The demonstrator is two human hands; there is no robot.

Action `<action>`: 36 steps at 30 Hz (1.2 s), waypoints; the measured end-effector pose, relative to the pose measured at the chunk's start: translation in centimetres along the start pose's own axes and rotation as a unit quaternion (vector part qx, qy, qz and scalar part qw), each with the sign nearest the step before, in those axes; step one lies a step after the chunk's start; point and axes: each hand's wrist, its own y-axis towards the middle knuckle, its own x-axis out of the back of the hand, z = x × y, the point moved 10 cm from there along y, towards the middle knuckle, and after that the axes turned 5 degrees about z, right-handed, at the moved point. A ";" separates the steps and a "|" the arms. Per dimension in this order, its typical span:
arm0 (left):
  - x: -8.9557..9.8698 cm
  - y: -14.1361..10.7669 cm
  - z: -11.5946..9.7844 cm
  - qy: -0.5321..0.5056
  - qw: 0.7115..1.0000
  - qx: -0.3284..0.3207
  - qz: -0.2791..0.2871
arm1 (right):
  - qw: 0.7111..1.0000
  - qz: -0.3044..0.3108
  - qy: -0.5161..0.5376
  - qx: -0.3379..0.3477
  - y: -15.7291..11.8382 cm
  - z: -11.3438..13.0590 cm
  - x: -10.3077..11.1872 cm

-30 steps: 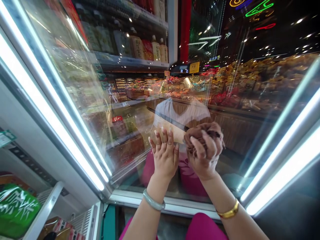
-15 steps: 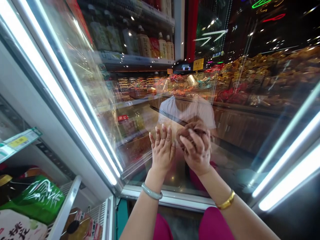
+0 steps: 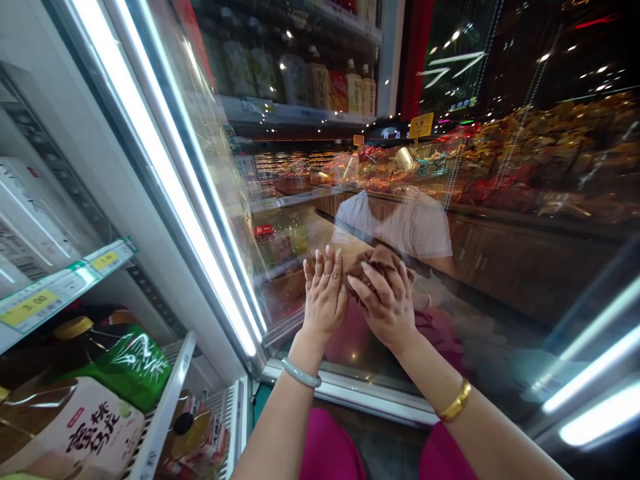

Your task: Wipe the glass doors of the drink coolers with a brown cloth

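- Several fingers of the right hand [image 3: 387, 303] bend over a bunched brown cloth [image 3: 384, 257], clamped on it and apparently pressing it to the glass pane [image 3: 505, 307]; the cloth is just right of the left hand [image 3: 324, 307].
- Left fingers point upward, slightly apart, gripping nothing; they seem laid on the glass, a useful brace if the push is light.
- Spreading the cloth flatter under the right fingers would likely give more even contact.
- Lower down, the metal frame [image 3: 360, 396] edges the pane; short movements should spare the gold bracelet [image 3: 456, 400] a knock.
- Farther left, bottles [image 3: 137, 367] sit well apart from both hands.
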 end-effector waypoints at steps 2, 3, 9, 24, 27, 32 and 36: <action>0.1 -0.3 0.9 -0.004 1.000 0.009 0.006 | 0.999 0.030 0.014 0.016 -1.9 0.5 -0.4; 0.2 -0.4 1.3 -0.005 1.000 0.014 0.007 | 0.999 0.032 0.014 0.007 -2.3 0.3 -0.3; 0.7 -0.8 2.3 -0.013 1.000 0.016 0.004 | 0.996 -0.058 0.006 -0.068 2.9 -0.3 0.1; 1.2 -1.7 4.3 0.011 1.000 -0.002 -0.001 | 0.999 -0.010 0.045 -0.020 3.9 3.0 -3.0; 1.5 -2.3 5.6 0.027 0.999 0.019 -0.014 | 0.996 0.031 0.072 0.047 2.1 5.1 -4.4; 1.1 -3.1 7.5 0.060 0.997 0.037 -0.010 | 0.993 0.060 0.083 0.066 1.0 5.4 -4.6; 1.1 -3.6 9.0 0.059 0.997 0.041 -0.032 | 0.994 0.038 0.102 0.033 4.5 6.2 -5.6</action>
